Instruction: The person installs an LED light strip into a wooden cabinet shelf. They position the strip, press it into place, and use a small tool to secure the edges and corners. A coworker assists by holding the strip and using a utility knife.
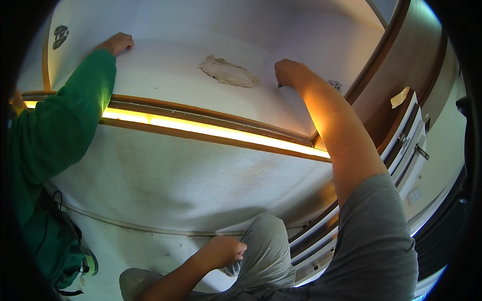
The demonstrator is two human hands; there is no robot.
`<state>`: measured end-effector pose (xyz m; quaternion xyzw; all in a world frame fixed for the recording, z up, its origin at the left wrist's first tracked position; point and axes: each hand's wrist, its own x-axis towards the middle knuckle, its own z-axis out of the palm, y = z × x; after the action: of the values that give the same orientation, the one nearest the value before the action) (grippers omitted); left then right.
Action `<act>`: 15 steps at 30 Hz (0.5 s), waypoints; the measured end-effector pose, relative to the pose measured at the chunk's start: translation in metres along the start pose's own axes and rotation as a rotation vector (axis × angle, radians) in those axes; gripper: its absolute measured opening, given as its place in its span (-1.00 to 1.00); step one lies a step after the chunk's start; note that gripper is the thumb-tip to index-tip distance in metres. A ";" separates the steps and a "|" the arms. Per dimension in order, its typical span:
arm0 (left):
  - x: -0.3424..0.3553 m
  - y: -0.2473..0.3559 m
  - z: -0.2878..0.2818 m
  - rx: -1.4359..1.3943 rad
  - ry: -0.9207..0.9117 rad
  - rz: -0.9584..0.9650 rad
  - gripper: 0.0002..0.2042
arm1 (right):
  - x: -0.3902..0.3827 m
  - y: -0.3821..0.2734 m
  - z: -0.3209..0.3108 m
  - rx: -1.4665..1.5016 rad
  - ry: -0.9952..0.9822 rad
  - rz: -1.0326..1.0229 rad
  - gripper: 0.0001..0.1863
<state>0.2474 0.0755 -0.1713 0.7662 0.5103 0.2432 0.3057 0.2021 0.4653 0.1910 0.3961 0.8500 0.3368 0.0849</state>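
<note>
Bare-armed, my right hand [290, 72] reaches into a white-lined cabinet [165, 65] and rests low near its right side. Its fingers are curled, and a small dark bit shows beneath them, too small to name. To its left on the cabinet's white surface lies a flat, crumpled off-white cloth [228, 72], apart from the hand. Down by my bent knee, my left hand [223, 252] is closed in a fist with nothing showing in it. Its palm is turned out of sight.
A co-worker in a green sleeve [75, 105] reaches in from the left, their hand [119, 44] on the cabinet surface. A lit strip [201, 128] runs along the front edge. Hinged panels [406, 135] lean at right. A green-and-white roundish item [89, 262] sits on the floor.
</note>
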 end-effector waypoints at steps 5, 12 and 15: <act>0.001 -0.001 -0.002 0.025 -0.023 -0.011 -0.77 | -0.005 0.008 -0.028 -0.083 -0.248 -0.090 -0.75; 0.011 -0.008 -0.006 0.026 -0.015 -0.012 -0.76 | 0.043 0.026 0.006 0.070 0.126 -0.037 -0.77; 0.018 -0.013 -0.003 0.051 -0.063 -0.040 -0.76 | 0.068 0.018 0.028 0.018 0.264 0.003 -0.80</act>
<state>0.2436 0.0963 -0.1770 0.7707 0.5215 0.1997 0.3068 0.1792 0.5375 0.1892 0.3505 0.8560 0.3787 -0.0317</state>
